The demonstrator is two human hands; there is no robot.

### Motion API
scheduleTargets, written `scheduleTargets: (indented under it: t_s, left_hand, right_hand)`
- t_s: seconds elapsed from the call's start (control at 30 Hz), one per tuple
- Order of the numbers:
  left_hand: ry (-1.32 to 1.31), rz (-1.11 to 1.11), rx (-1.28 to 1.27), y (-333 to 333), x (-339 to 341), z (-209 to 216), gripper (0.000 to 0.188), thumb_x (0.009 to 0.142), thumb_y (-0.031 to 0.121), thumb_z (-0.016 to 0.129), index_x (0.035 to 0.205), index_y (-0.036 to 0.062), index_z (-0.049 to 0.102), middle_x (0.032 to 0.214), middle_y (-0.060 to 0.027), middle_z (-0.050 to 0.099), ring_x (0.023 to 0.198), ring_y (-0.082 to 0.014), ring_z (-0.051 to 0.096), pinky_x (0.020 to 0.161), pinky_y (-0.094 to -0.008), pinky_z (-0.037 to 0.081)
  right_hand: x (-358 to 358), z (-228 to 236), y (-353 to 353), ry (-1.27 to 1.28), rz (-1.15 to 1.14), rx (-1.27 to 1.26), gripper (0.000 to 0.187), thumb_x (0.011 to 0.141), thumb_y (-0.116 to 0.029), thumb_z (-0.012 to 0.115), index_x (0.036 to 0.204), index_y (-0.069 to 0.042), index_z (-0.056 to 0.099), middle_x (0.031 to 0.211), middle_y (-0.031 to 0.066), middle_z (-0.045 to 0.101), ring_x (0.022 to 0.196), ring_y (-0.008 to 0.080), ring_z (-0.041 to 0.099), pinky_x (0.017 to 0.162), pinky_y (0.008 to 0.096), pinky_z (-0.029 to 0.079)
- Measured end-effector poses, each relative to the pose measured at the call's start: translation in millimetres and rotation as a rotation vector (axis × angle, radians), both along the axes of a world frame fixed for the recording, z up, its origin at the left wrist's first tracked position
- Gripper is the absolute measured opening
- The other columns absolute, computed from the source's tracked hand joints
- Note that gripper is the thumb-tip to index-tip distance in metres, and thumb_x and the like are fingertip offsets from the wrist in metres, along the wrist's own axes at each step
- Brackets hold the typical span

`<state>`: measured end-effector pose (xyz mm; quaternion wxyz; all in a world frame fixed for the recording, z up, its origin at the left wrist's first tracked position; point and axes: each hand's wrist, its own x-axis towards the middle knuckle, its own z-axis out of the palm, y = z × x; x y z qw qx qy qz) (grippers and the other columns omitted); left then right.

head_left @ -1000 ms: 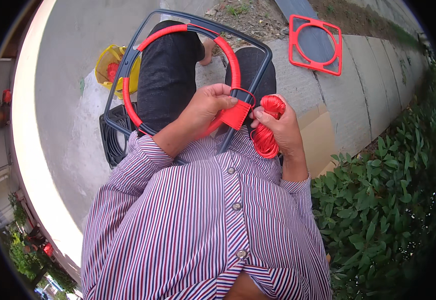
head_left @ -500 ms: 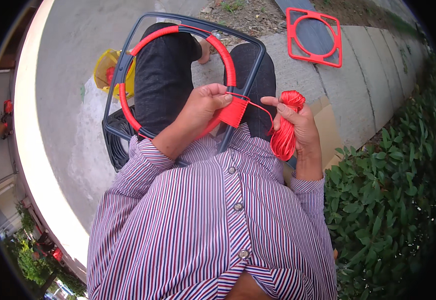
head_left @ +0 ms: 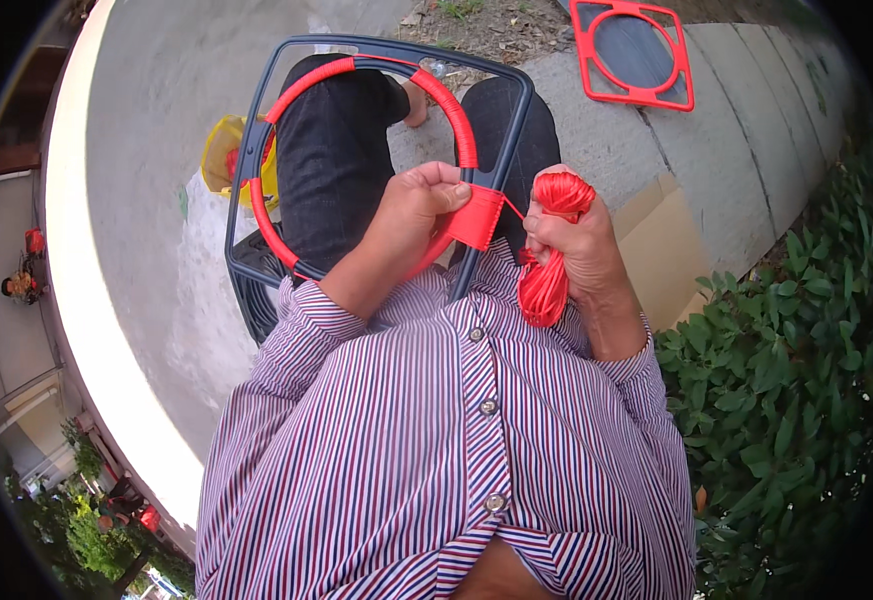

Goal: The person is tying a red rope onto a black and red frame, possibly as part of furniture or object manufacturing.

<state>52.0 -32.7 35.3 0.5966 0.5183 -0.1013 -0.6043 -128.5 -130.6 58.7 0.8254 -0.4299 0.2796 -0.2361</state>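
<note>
Fingers of your left hand (head_left: 408, 218), seen in the head view, pinch the edge of a flat red cord band (head_left: 478, 218), which wraps the right-hand joint between a dark plastic ring and its rounded square dark plastic frame (head_left: 252, 148). Your right hand (head_left: 590, 248) is closed around a looped skein of glossy red cord (head_left: 544, 292); a thin strand (head_left: 513, 206) runs taut between band and skein. The frame lies across your dark trousers (head_left: 321, 170), with its right edge over your right thigh.

Judging by coverage, you have most of the ring's visible length wrapped. Dark plastic shows bare at the top and left joints, and the right joint looks partly covered; your left forearm hides some of the lower arc, so its state there cannot be told.

Near your left knee, a yellow container (head_left: 212, 168), bag or bucket, holds something red, not clear enough to identify. Toward the far right of the paving, a red square frame (head_left: 588, 45) lies on a dark grey board (head_left: 631, 50).
</note>
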Motion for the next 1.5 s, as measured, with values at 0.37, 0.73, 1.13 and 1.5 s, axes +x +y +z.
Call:
scheduleTargets:
  t_s: [0.37,0.73,1.13,1.5]
  left_hand:
    - [0.245,0.065,-0.085,2.5,12.8,-9.1,0.032,0.093,0.025,0.056,0.112,-0.0008,0.058,0.096,-0.0107,0.065,0.087,-0.0171,0.065,0.083,-0.0327,0.054]
    - [0.174,0.038,-0.15,0.1,10.2,7.0,0.052,0.093,0.043,0.049,0.118,-0.0015,0.057,0.112,-0.0111,0.059,0.107,-0.0207,0.054,0.096,-0.0349,0.042]
    - [0.106,0.299,-0.054,1.8,8.0,-9.9,0.03,0.095,0.014,0.051,0.121,-0.001,0.049,0.105,-0.0086,0.058,0.096,-0.0173,0.058,0.089,-0.0313,0.046]
    - [-0.537,0.315,-0.52,9.8,-2.3,-1.1,0.05,0.093,0.029,0.054,0.129,-0.0027,0.043,0.11,-0.0071,0.053,0.095,-0.0108,0.051,0.085,-0.0259,0.043]
  right_hand:
    - [-305.7,-59.0,-172.3,-0.185,-1.0,0.074,0.021,0.095,-0.017,0.052,0.077,-0.007,0.048,0.072,0.0046,0.053,0.068,0.0186,0.054,0.068,0.0397,0.049]
    - [-31.5,7.7,-25.4,0.375,0.747,-0.8,0.052,0.07,-0.012,0.07,0.117,0.007,0.059,0.106,0.012,0.062,0.095,0.0242,0.062,0.088,0.0315,0.048]
    - [24.2,-14.8,-26.8,0.131,-0.078,-0.3,0.071,0.078,0.001,0.07,0.14,0.0,0.037,0.108,0.0094,0.056,0.097,0.0139,0.058,0.083,0.0238,0.049]
    - [55.7,-1.4,-13.2,-0.122,-0.157,-0.662,0.033,0.087,-0.012,0.066,0.116,0.001,0.056,0.116,0.013,0.062,0.114,0.0214,0.055,0.103,0.0377,0.037]
